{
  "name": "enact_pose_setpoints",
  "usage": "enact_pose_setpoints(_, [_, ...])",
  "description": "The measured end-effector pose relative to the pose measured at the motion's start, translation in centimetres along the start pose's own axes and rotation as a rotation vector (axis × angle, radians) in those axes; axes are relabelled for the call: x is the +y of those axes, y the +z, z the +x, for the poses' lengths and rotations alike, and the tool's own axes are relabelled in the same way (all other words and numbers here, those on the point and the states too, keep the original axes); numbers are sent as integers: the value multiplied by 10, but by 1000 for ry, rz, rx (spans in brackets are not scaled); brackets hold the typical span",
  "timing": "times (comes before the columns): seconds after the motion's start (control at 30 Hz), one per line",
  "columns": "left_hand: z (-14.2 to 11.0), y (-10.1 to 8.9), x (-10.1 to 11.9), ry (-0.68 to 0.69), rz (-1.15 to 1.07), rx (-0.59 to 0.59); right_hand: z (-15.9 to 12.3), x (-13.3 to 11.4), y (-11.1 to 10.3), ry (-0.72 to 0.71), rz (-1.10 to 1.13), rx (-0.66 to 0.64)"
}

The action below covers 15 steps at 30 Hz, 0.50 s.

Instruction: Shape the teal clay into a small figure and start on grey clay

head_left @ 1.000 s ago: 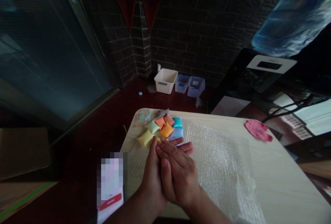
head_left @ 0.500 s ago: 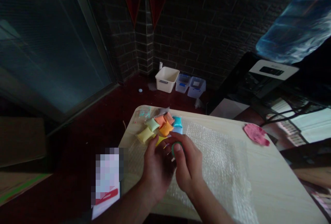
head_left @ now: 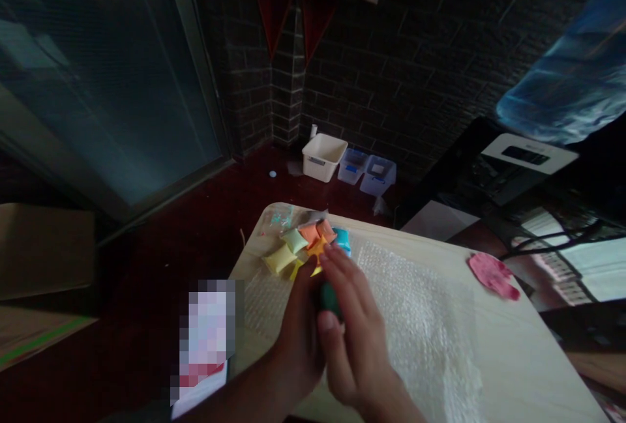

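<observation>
Between my two palms is a lump of dark green modelling clay; only part of it shows. My left hand stands on edge on its left side, with the fingers mostly hidden. My right hand presses from the right, its fingers straight and together and the thumb bent towards me. Just beyond the fingertips lie several small soft packets of coloured clay, among them a pale yellow packet, a pale green packet, an orange packet and a turquoise packet.
Bubble wrap covers much of the wooden table. A flattened pink clay piece lies near the right edge. A pixelated screen is at lower left. On the floor beyond stand a white bin and clear boxes. A water dispenser stands at right.
My right hand has gone from pinching the green clay with bent fingers to lying flat against it, palms facing each other. The whole view has shifted slightly.
</observation>
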State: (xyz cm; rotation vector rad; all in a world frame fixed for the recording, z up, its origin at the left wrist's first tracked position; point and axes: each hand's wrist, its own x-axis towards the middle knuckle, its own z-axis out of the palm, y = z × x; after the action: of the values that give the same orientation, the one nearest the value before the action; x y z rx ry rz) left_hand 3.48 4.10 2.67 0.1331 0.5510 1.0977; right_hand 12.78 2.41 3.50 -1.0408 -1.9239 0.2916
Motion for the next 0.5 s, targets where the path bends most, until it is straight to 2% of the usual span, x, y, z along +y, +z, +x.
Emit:
enact_pose_setpoints(0.1, [-2, -1, -9, -30, -13, -52, -1, 2, 9, -47, -94, -100])
enact_pose_setpoints(0.27, [-8, 6, -9, -81, -46, 67, -3, 9, 13, 64, -55, -89])
enact_pose_setpoints(0.43, [-3, 0, -4, -44, -29, 115, -5, 13, 11, 134, 180, -151])
enact_pose_setpoints(0.5, [4, -7, -2, -2, 12, 107, -4, 13, 8, 189, 301, -113])
